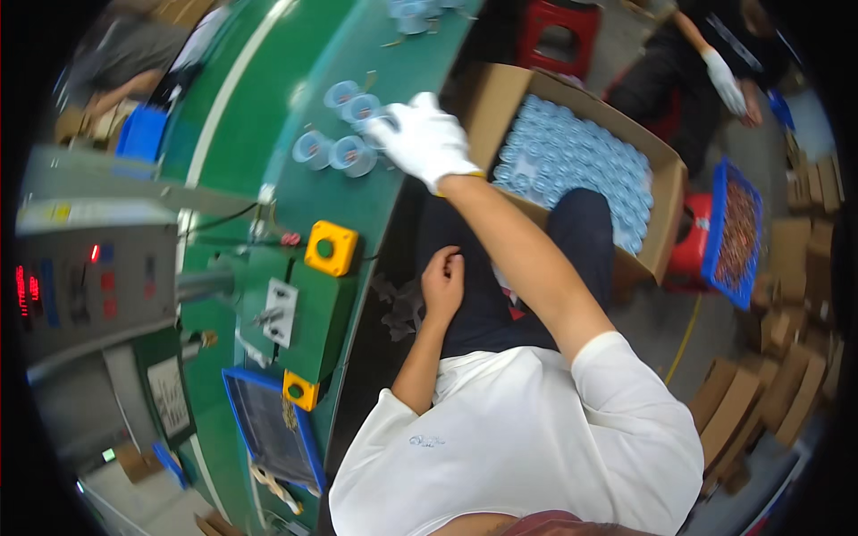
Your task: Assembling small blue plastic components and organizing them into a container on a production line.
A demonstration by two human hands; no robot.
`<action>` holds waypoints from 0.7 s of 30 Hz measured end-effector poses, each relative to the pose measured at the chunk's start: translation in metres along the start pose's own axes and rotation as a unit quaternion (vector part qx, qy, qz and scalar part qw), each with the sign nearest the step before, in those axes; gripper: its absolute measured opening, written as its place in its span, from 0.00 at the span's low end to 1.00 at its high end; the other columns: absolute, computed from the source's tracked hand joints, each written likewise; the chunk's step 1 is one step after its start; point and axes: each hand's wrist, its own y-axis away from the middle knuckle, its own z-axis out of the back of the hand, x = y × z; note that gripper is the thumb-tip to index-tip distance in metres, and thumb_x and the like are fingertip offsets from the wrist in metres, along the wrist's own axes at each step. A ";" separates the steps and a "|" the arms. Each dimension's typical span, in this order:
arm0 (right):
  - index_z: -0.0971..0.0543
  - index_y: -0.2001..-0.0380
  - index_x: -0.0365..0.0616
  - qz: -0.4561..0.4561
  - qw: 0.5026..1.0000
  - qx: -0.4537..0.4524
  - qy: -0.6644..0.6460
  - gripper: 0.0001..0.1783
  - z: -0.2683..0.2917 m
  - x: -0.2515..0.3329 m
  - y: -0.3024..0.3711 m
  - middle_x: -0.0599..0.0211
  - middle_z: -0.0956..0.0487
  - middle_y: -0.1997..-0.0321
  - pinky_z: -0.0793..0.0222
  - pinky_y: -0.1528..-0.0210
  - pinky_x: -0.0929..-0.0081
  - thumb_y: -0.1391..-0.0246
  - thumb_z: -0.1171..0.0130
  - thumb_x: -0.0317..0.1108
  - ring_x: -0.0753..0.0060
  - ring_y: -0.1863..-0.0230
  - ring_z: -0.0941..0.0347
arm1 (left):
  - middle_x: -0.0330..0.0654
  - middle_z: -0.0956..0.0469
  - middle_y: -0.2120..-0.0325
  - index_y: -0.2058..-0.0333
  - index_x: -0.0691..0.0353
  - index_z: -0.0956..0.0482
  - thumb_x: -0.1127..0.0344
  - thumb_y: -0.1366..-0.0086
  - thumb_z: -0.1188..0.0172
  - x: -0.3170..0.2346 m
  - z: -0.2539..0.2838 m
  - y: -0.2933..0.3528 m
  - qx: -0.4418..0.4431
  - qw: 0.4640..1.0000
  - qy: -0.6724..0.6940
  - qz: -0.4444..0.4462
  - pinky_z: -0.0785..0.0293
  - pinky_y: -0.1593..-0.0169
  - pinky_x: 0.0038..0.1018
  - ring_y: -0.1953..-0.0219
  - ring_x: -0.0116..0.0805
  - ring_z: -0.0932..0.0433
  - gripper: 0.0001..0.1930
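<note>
My right hand (420, 138), in a white knit glove, reaches across to the near edge of the green bench. Its fingers are apart and touch or overlap the clear bluish plastic cups there; I see no cup plainly gripped. A cup (362, 109) lies right at the fingertips, another cup (352, 156) just below them, and a third cup (312, 150) farther left. Small reddish parts show inside the cups. My bare left hand (442, 281) rests by my left thigh with its fingers curled in, and nothing shows in them.
Beside my right leg, a cardboard box (666, 205) holds many similar cups. Beyond it, a blue tray (755, 241) of copper-coloured parts sits on a red stool. Left are a green fixture (313, 313) with yellow button boxes and a blue-rimmed tray (237, 402). A person (688, 71) sits upper right.
</note>
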 end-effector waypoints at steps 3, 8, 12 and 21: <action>0.23 0.40 0.51 -0.021 0.993 -0.072 -0.092 0.36 0.006 0.006 0.006 0.45 0.28 0.39 0.23 0.42 0.49 0.36 0.46 0.69 0.36 0.46 0.20 | 0.36 0.20 0.72 0.52 0.66 0.16 0.68 0.27 0.37 0.003 -0.002 0.001 -0.005 0.998 -0.058 -0.013 0.28 0.66 0.23 0.71 0.22 0.26 0.10; 0.19 0.47 0.48 0.140 0.909 -0.319 -0.228 0.24 0.016 -0.108 0.059 0.50 0.20 0.47 0.22 0.44 0.51 0.39 0.35 0.51 0.38 0.47 0.21 | 0.36 0.20 0.71 0.52 0.67 0.15 0.69 0.27 0.36 0.019 -0.005 0.000 -0.040 0.993 -0.104 -0.049 0.28 0.65 0.23 0.71 0.22 0.26 0.10; 0.15 0.52 0.48 -0.089 0.902 -0.422 -0.015 0.17 0.073 -0.336 0.130 0.52 0.15 0.54 0.24 0.43 0.54 0.36 0.40 0.45 0.45 0.49 0.20 | 0.38 0.18 0.70 0.54 0.67 0.15 0.68 0.28 0.36 0.009 0.000 0.000 -0.049 0.988 -0.144 -0.028 0.27 0.64 0.25 0.71 0.25 0.25 0.09; 0.18 0.37 0.50 -0.508 0.820 0.239 0.111 0.32 0.034 -0.566 0.242 0.53 0.21 0.31 0.27 0.33 0.56 0.41 0.44 0.50 0.54 0.30 0.25 | 0.42 0.19 0.70 0.57 0.61 0.12 0.68 0.31 0.33 -0.003 -0.030 -0.016 -0.007 0.961 -0.260 -0.093 0.25 0.67 0.31 0.72 0.34 0.21 0.07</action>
